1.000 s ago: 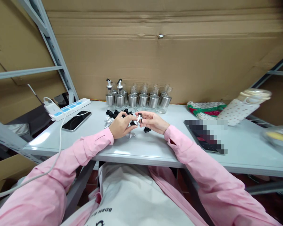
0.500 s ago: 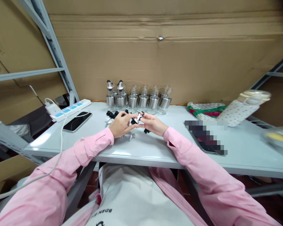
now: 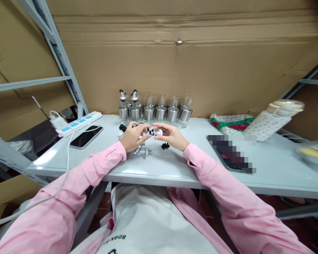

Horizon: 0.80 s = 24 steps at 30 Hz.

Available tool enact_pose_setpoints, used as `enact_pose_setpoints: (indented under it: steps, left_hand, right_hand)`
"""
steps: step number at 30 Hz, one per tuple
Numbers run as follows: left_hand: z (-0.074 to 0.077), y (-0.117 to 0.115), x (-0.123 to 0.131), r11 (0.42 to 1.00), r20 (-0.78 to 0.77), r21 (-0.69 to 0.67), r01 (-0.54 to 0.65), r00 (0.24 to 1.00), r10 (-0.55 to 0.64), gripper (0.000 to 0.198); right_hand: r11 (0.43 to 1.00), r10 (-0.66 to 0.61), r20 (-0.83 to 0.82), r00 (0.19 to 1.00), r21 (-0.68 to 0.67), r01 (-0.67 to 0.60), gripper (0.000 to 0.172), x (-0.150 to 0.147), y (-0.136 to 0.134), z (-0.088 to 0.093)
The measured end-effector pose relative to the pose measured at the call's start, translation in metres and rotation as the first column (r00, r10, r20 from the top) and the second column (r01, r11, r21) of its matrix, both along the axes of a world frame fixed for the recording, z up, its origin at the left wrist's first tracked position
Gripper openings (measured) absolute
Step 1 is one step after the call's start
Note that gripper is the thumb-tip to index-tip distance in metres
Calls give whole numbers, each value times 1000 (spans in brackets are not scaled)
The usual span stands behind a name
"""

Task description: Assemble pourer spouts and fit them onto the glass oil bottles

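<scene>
My left hand (image 3: 134, 137) and my right hand (image 3: 172, 137) face each other above the middle of the table. Between them is a small white-and-black bottle pourer (image 3: 158, 132), its white part pinched by my right fingers. The left fingers curl round its black end; their exact contact is hard to make out. Loose silver pourer tops (image 3: 143, 152) lie under and beside my left hand. A cluster of small black pieces (image 3: 165, 145) lies below my right hand, and more black parts (image 3: 123, 127) lie behind the left one.
Glass bottles with steel sleeves (image 3: 161, 113) stand in rows at the back, two at left with pourers fitted. A phone (image 3: 87, 137) and power strip (image 3: 81, 123) lie left, with a white cable. At right are a dark, blurred-out device (image 3: 228, 155), a patterned bag (image 3: 230, 123) and a dotted bottle (image 3: 270, 121).
The pourer has turned in my fingers, so its white part now faces right and black shows at left. My right fingers have spread wider round it, uncovering the black cluster below.
</scene>
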<state>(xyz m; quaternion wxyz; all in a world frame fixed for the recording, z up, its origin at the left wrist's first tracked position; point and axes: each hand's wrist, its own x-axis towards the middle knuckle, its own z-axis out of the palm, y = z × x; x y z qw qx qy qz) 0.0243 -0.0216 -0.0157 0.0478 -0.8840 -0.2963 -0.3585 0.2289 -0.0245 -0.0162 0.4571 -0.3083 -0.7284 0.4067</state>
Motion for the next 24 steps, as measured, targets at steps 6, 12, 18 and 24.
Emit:
enact_pose_setpoints:
  steps: [6, 12, 18, 24]
  left_hand:
    - [1, 0, 1, 995, -59, 68, 73, 996, -69, 35]
    - [1, 2, 1, 995, -85, 81, 61, 995, -54, 30]
    - [-2, 3, 2, 991, -66, 123, 53, 997, -45, 29]
    - [-3, -1, 4, 991, -62, 97, 92, 994, -86, 32]
  right_hand:
    - [951, -172, 124, 977, 280, 132, 55, 3, -4, 3]
    - [918, -205, 173, 963, 376, 128, 58, 3, -4, 2]
    - [861, -208, 287, 935, 507, 36, 65, 0, -3, -2]
    - [824, -257, 364, 895, 567, 5, 45, -3, -2, -5]
